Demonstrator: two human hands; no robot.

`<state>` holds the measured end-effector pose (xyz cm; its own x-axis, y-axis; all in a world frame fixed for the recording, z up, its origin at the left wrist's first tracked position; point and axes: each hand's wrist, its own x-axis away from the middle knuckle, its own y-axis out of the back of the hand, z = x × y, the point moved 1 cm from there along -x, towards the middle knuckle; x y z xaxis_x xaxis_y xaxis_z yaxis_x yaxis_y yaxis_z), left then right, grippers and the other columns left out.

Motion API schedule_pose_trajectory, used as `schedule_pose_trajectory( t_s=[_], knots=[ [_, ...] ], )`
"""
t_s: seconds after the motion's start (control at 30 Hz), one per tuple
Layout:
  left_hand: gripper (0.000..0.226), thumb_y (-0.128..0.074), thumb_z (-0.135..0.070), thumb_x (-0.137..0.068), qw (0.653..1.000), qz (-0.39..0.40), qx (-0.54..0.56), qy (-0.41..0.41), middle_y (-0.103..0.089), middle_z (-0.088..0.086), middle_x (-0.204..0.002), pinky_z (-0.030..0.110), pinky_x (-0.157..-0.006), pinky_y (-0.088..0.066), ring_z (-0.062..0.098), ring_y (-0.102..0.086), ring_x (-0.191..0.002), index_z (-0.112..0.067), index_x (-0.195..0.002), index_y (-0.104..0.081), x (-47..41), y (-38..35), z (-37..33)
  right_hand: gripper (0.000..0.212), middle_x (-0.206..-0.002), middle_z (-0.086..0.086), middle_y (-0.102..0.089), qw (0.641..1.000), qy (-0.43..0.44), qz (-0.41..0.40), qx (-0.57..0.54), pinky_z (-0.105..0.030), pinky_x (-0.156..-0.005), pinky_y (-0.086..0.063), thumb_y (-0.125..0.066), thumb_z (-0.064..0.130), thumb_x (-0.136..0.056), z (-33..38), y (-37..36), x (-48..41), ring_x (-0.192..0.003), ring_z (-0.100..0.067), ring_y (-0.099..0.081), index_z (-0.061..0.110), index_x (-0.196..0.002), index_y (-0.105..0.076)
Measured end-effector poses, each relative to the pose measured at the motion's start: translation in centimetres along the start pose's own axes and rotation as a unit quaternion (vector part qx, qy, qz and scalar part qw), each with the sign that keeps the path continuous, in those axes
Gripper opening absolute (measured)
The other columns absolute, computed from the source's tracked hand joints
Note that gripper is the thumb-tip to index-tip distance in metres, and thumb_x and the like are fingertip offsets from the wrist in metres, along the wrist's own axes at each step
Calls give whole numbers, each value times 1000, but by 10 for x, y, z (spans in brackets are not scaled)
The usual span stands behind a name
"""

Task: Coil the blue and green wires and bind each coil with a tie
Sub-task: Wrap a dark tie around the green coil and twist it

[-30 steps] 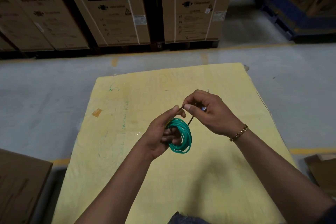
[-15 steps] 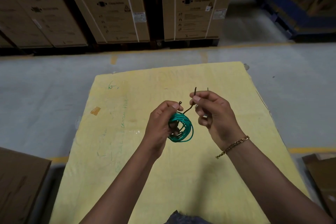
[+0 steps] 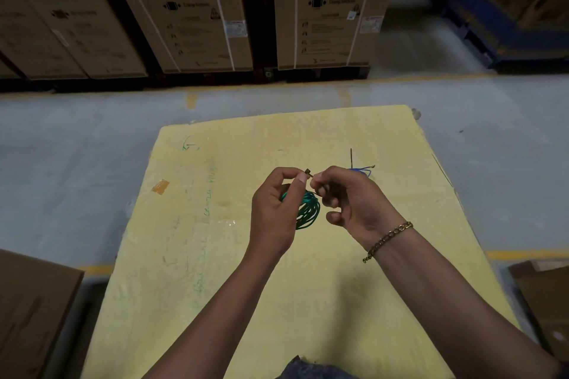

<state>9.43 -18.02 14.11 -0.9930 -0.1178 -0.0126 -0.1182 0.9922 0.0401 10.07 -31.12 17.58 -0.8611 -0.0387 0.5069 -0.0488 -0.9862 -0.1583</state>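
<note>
1. Over the counter's (image 3: 246, 286) middle, the left hand (image 3: 274, 209) grips the green coil (image 3: 308, 209), which stands on edge with its long axis upright in view.
2. Left fingertips pinch the black tie's (image 3: 308, 173) head, and the right hand's (image 3: 354, 203) grip is clamped on its tail.
3. Since half a second ago the right hand has closed in, uncovering the blue wire (image 3: 361, 170) on the counter's far side.
4. Beyond the counter stand cardboard boxes (image 3: 332, 9).

Over the yellow foam table top (image 3: 215, 255), the coiled green wire (image 3: 309, 209) sits between the left hand (image 3: 274, 212) and right hand (image 3: 354, 203) — the thin dark tie (image 3: 308, 172) pinched above it. Behind the right hand the loose blue wire (image 3: 362, 170) lies on the top; tall cardboard cartons (image 3: 191, 9) stand beyond its far edge.
</note>
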Motion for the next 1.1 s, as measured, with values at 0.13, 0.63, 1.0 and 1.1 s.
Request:
schedule_pose_trajectory(
  t_s=[0.13, 0.63, 1.0, 1.1],
  knots=[
    [12, -63, -35, -95, 1000, -15, -20, -18, -62, -5, -66, 22, -60, -45, 7, -55, -60, -33, -85, -67, 1, -1, 3, 25, -64, 5, -50, 1000, -12, -12, -13, -24, -49, -24, -59, 18, -78, 1, -2, -2, -55, -11, -32, 21, -54, -61],
    [10, -61, -31, -99, 989, -36, -118, -85, -42, -3, -51, 31, -55, -33, 15, -37, -51, -31, -90, -64, 3, 0, 10, 27, -63, 4, -45, 999, -28, 5, -16, -27, -52, -20, -53, 17, -77, 2, -1, -6, -55, -13, -31, 22, -51, -56],
    [8, -55, -39, -97, 953, -60, -223, -195, -59, -1, -56, 40, -49, -45, 23, -57, -51, -35, -102, -58, 6, 4, 10, 20, -63, 7, -46, 995, -72, 40, -54, -26, -51, -24, -53, 20, -77, 1, 0, -7, -55, -12, -32, 21, -57, -56],
    [7, -56, -36, -97, 942, -64, -245, -220, -56, -3, -55, 32, -45, -38, 19, -49, -47, -34, -102, -59, 6, 5, 12, 19, -63, 8, -45, 995, -76, 43, -54, -25, -50, -24, -52, 20, -77, 1, 0, -7, -55, -12, -32, 21, -58, -55]
  ],
)
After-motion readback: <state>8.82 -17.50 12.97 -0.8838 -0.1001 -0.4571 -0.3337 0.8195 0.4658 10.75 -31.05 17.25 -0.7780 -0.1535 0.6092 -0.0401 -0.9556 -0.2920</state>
